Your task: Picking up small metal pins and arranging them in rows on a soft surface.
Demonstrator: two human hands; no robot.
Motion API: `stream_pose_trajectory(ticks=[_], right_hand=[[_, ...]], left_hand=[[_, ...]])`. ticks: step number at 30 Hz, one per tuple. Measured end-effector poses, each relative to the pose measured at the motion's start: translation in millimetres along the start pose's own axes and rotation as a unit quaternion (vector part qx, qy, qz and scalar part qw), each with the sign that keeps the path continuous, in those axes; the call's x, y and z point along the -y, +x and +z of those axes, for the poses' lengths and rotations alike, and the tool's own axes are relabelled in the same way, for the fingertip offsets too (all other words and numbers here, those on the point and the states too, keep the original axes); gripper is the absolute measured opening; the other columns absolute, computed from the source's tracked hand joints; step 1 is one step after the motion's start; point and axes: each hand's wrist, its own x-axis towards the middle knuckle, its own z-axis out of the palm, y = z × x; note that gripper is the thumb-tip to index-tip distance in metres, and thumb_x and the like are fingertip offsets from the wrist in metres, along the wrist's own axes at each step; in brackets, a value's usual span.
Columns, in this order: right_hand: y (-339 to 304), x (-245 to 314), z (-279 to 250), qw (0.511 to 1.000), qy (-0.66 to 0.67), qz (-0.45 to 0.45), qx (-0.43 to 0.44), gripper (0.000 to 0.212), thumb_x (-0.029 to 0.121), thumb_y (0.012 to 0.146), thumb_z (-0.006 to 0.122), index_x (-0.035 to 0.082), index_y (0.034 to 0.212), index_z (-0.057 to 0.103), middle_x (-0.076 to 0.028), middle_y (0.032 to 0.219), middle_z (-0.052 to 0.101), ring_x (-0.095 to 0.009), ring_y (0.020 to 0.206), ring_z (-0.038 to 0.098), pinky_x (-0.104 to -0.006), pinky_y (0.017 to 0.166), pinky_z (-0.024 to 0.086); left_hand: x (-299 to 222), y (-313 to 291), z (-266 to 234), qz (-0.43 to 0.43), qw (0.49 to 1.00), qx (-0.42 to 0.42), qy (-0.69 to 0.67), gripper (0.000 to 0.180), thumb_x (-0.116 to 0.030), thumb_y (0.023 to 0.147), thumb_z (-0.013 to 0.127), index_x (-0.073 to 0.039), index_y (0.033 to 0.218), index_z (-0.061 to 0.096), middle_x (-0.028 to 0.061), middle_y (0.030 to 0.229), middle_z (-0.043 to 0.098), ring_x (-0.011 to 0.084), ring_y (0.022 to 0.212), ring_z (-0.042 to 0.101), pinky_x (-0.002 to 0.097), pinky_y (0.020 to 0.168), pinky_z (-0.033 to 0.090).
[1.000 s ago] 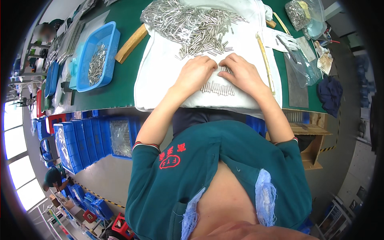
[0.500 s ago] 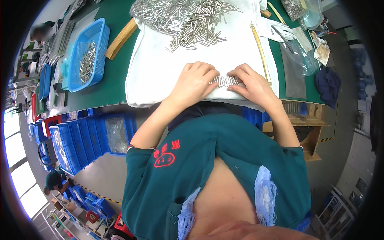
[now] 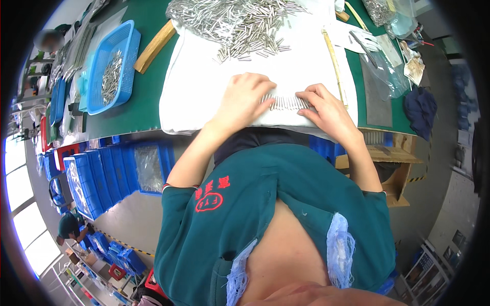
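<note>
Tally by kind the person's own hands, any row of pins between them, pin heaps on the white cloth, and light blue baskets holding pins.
Left hand and right hand: 2
Row of pins: 1
Pin heap: 1
Light blue basket: 1
Total: 5

Work surface brightly lit. Windows (image 3: 33,220) at the left edge overexposed to flat white, with violet fringing. White cloth (image 3: 196,84) at upper centre near clipping; surface detail weak. Metal pins (image 3: 255,33) at top centre show small glints. Right edge dimmer, background soft. Fisheye distortion bends the table (image 3: 145,99) front edge; corners fall to black.
</note>
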Motion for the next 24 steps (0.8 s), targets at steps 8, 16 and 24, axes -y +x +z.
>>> stream_pose_trajectory(ticks=[8,16,24], right_hand=[[2,7,1,0.999,-0.022,0.03,0.002,0.033,0.025,0.08,0.073,0.015,0.11,0.065,-0.006,0.101,0.056,-0.024,0.086,0.061,-0.0345,0.073,0.05],[4,4,5,0.999,-0.026,0.025,-0.015,0.031,0.027,0.079,0.074,0.016,0.106,0.066,-0.005,0.099,0.056,-0.021,0.08,0.061,-0.0329,0.069,0.049],[3,4,10,0.998,-0.038,0.016,-0.039,0.031,0.029,0.078,0.074,0.016,0.106,0.067,-0.005,0.098,0.056,-0.021,0.079,0.061,-0.0328,0.068,0.049]], left_hand=[[33,-34,-44,-0.133,0.989,0.066,-0.006,0.03,-0.014,0.082,0.067,-0.008,0.11,0.065,0.0096,0.105,0.061,0.0293,0.1,0.056,0.0398,0.089,0.044],[29,-32,-42,-0.089,0.988,0.108,-0.068,0.037,-0.013,0.077,0.072,-0.004,0.112,0.063,0.0113,0.106,0.057,0.0315,0.098,0.055,0.0388,0.087,0.045],[23,-30,-38,-0.072,0.992,0.103,-0.017,0.038,-0.016,0.074,0.074,-0.007,0.109,0.064,0.0076,0.103,0.058,0.0267,0.099,0.055,0.0358,0.085,0.044]])
